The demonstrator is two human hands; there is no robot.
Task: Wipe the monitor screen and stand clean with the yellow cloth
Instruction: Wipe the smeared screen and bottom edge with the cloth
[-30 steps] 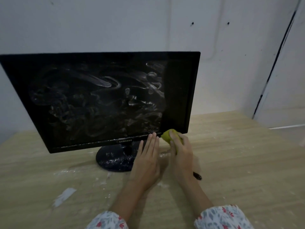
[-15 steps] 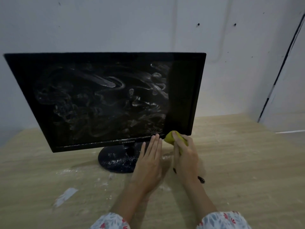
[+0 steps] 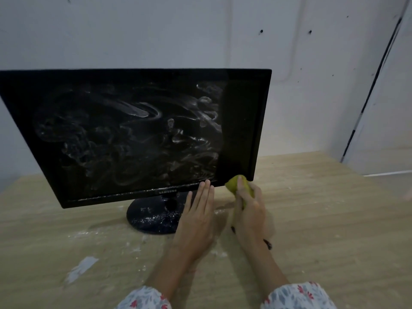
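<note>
A black monitor (image 3: 133, 134) stands on a wooden table, its screen smeared with white swirls except for a dark clean strip along the right side. Its round black stand (image 3: 151, 217) is speckled with white dust. My right hand (image 3: 249, 208) grips a bunched yellow cloth (image 3: 234, 184) against the monitor's lower right corner. My left hand (image 3: 198, 215) lies flat with straight fingers, its fingertips touching the bottom bezel just right of the logo.
White powder and a white smear (image 3: 82, 268) lie on the wooden table (image 3: 323, 230) in front of the stand. A small dark object (image 3: 268, 244) lies on the table by my right wrist. A grey wall stands close behind the monitor.
The view has shifted slightly, so the monitor sits a little further right in frame. Both hands stay at the lower right corner, the cloth barely moved.
</note>
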